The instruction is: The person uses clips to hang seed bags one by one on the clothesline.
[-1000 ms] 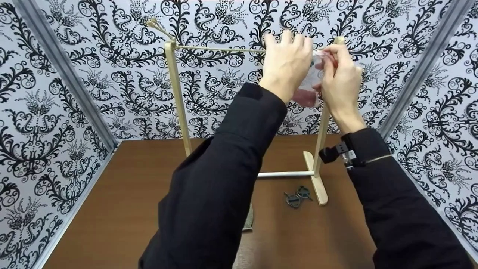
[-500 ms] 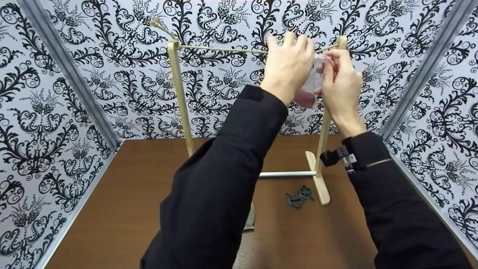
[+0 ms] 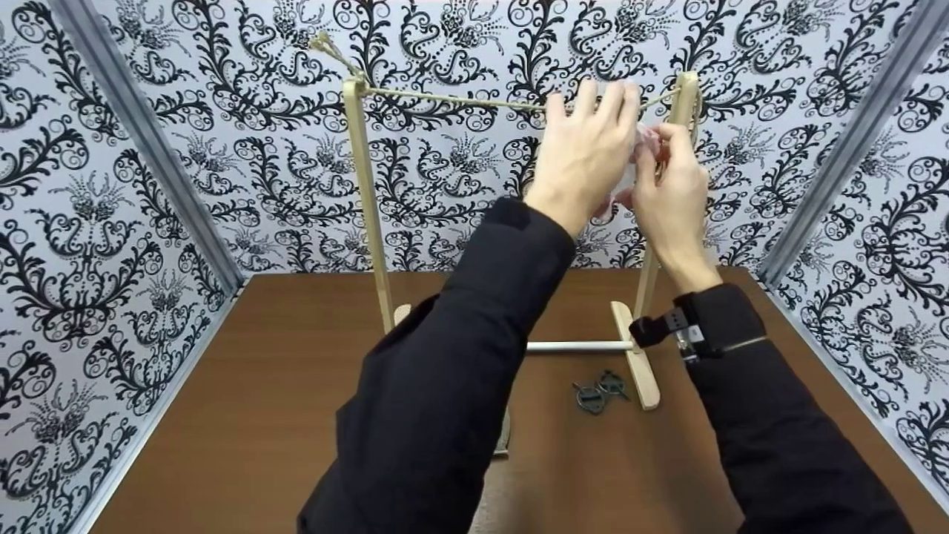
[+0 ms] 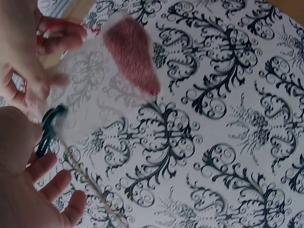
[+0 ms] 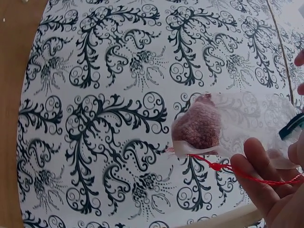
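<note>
Pinching green clip (image 4: 46,137) by rope (image 4: 85,175) with left hand (image 3: 589,152), holding its outer fingers (image 4: 56,186) spread, and pinching sheer pouch (image 5: 251,114) near red string (image 5: 216,166) with right hand (image 3: 675,196).

The brown table (image 3: 296,393) bears a wooden stand (image 3: 371,200) and two clips (image 3: 590,400).

No txt, nos. or brand legible in any view. Small pale label-like patch (image 3: 695,333) by R wrist cam (image 3: 649,331): too tiny to read. Wallpaper (image 3: 460,185) = scrolls & dots, no lettering.
</note>
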A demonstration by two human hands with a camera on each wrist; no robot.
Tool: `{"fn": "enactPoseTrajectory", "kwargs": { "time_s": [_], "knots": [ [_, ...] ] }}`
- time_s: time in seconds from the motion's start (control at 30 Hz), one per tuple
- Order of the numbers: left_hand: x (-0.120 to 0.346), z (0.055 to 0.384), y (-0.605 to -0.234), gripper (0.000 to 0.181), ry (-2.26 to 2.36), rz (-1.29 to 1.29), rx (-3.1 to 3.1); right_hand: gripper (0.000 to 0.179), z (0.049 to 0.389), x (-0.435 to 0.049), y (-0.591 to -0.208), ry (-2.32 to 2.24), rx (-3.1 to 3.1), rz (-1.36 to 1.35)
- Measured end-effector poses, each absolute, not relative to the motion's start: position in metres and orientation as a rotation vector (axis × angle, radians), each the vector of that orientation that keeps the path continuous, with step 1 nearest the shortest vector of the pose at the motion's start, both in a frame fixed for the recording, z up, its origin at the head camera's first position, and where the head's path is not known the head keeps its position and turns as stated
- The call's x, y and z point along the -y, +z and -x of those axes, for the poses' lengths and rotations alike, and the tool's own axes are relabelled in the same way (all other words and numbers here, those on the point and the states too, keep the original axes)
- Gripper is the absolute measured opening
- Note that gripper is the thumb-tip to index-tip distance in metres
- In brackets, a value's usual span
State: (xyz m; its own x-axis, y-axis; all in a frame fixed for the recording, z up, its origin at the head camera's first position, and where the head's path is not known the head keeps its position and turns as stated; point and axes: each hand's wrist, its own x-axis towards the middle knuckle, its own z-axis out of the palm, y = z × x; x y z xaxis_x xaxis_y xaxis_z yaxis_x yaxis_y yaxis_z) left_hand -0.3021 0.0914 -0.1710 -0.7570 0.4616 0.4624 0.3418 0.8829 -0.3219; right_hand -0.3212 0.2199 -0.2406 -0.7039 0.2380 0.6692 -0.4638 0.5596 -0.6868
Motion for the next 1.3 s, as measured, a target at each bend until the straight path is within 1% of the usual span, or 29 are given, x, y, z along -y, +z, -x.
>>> {"fn": "enactPoseTrajectory", "kwargs": {
  "time_s": [0.07,0.1,0.33,0.57,0.8,0.9,1.1,1.3],
  "knots": [
    [-0.092,0.303,-0.178,0.077,0.258,0.576,2.447,0.026,0.321,-0.219,-0.243,1.198,2.028,-0.171],
    [-0.093,0.304,-0.181,0.077,0.246,0.572,2.42,0.027,0.321,-0.218,-0.244,1.203,2.02,-0.167],
    [-0.096,0.31,-0.201,0.06,0.148,0.536,2.256,0.032,0.318,-0.214,-0.253,1.264,1.993,-0.125],
    [-0.089,0.315,-0.217,0.061,0.048,0.564,2.161,0.038,0.314,-0.212,-0.266,1.372,1.923,-0.15],
    [-0.073,0.316,-0.243,0.058,-0.19,0.722,2.119,0.043,0.304,-0.214,-0.284,1.419,1.83,-0.193],
    [-0.063,0.315,-0.26,0.057,-0.288,0.765,2.101,0.044,0.298,-0.216,-0.293,1.441,1.841,-0.198],
    [-0.041,0.314,-0.303,0.053,-0.431,0.737,2.112,0.044,0.289,-0.223,-0.315,1.393,1.895,-0.195],
    [-0.028,0.312,-0.352,0.055,-0.581,0.647,2.22,0.038,0.284,-0.23,-0.354,1.294,2.021,-0.312]
  ]
}}
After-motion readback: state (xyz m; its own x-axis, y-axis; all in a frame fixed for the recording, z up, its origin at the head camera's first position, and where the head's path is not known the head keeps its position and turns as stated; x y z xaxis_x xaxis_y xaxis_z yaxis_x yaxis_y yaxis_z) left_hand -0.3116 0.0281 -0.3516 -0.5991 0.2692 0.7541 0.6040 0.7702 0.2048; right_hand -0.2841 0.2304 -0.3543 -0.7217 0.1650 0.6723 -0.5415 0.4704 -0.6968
